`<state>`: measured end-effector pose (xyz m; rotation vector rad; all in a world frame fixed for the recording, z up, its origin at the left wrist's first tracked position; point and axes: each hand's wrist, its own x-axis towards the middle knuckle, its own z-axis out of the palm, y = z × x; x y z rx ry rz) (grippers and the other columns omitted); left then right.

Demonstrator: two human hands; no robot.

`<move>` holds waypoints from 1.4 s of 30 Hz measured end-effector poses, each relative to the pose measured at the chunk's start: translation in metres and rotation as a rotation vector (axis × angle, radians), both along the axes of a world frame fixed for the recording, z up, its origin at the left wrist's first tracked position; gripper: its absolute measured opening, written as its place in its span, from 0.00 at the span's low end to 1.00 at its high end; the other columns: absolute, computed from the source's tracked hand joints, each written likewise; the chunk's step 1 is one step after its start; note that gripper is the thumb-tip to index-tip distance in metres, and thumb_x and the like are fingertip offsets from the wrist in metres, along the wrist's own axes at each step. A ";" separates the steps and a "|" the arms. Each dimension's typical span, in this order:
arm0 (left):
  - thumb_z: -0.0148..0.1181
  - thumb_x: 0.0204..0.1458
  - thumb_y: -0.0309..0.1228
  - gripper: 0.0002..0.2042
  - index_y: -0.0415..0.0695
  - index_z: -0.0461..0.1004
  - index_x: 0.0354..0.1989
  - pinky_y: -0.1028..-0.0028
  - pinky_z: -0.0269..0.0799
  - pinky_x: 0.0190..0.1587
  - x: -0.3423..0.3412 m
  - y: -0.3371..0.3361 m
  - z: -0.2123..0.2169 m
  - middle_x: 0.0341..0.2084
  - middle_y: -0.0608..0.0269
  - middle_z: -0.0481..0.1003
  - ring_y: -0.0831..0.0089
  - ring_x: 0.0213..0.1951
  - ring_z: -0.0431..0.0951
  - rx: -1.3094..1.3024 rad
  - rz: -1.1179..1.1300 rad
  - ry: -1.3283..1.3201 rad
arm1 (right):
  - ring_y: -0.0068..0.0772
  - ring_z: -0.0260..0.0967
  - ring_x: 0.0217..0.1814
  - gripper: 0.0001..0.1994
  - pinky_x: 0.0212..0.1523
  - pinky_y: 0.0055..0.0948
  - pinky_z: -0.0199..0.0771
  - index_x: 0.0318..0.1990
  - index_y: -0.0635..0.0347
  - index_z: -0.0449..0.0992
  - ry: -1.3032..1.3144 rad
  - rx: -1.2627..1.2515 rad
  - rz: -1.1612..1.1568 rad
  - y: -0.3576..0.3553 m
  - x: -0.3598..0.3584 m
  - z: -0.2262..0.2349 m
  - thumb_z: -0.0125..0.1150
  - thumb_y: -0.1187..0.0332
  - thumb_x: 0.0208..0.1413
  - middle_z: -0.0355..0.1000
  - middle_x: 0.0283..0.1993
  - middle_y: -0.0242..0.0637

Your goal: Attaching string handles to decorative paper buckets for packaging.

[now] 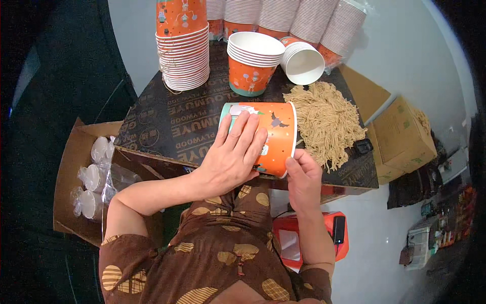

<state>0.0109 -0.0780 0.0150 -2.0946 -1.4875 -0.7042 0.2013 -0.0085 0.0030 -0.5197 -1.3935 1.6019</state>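
Cup (276, 139), orange with a green base band, on its side at the near edge of the tabletop (164, 114); white rim to the right, base to the left. Whether it rests on the surface or is held just above cannot be told. Bat and pale figures printed on the wall.

Left hand (232, 152): flat, fingers extended and slightly spread over the cup's upper side; thumb mostly hidden. Right hand (305, 181): curled, thumb and fingers pinching the rim at its lower right.

Cords (329, 124): tan, loose tangled heap, just right of the cup. Short stack (254, 73) of matching cups upright beyond it, rims up. Lying stack (302, 62) beside that, mouth toward the wearer. Tall stack (183, 61) at the left, a cord hanging at its rims. Wrapped stacks (278, 17) in a row along the far edge. Small black object (363, 147) near the right edge, kind unclear.

Left of the tabletop, lower: open carton (70, 169) with bagged white rounds (91, 205). Right: second carton (410, 144), flaps up. Below the right forearm: red item (328, 248), black phone-like device (339, 229) on it.
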 end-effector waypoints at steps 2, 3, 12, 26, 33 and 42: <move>0.77 0.26 0.42 0.53 0.33 0.56 0.64 0.41 0.48 0.67 0.001 -0.003 0.000 0.64 0.36 0.55 0.40 0.67 0.55 -0.004 0.001 -0.011 | 0.10 0.63 0.34 0.06 0.35 0.15 0.62 0.41 0.65 0.75 -0.016 0.002 0.006 -0.001 0.001 -0.003 0.55 0.72 0.63 0.73 0.35 0.25; 0.77 0.27 0.41 0.52 0.33 0.56 0.64 0.41 0.48 0.67 0.001 -0.004 0.000 0.64 0.37 0.55 0.40 0.67 0.55 -0.009 0.003 -0.022 | 0.10 0.63 0.34 0.06 0.35 0.15 0.62 0.41 0.65 0.75 -0.015 0.003 0.006 -0.002 0.002 -0.004 0.55 0.72 0.63 0.73 0.35 0.25; 0.73 0.35 0.35 0.44 0.35 0.58 0.62 0.41 0.53 0.64 0.003 -0.013 -0.005 0.61 0.37 0.59 0.40 0.64 0.58 0.037 -0.050 -0.068 | 0.13 0.64 0.37 0.04 0.42 0.17 0.66 0.40 0.66 0.74 -0.024 0.066 -0.003 -0.008 0.006 -0.015 0.55 0.74 0.63 0.72 0.37 0.25; 0.74 0.37 0.33 0.39 0.38 0.61 0.60 0.44 0.54 0.65 0.008 -0.009 0.015 0.61 0.41 0.61 0.43 0.63 0.62 0.036 -0.195 -0.248 | 0.13 0.64 0.39 0.03 0.42 0.17 0.65 0.39 0.66 0.74 -0.228 0.152 0.068 -0.014 0.013 -0.028 0.55 0.76 0.62 0.71 0.39 0.25; 0.73 0.39 0.28 0.30 0.39 0.66 0.52 0.44 0.53 0.66 0.013 -0.006 0.011 0.60 0.43 0.65 0.44 0.63 0.63 0.051 -0.258 -0.263 | 0.12 0.65 0.37 0.06 0.39 0.17 0.67 0.43 0.65 0.73 0.031 0.029 0.013 -0.016 0.002 -0.009 0.54 0.72 0.64 0.73 0.37 0.27; 0.68 0.43 0.25 0.16 0.39 0.67 0.38 0.39 0.53 0.64 0.014 -0.001 0.007 0.57 0.39 0.65 0.42 0.61 0.65 0.126 -0.297 -0.321 | 0.13 0.66 0.36 0.06 0.38 0.17 0.66 0.44 0.66 0.73 0.075 -0.045 0.078 -0.016 -0.005 -0.015 0.53 0.73 0.64 0.73 0.39 0.29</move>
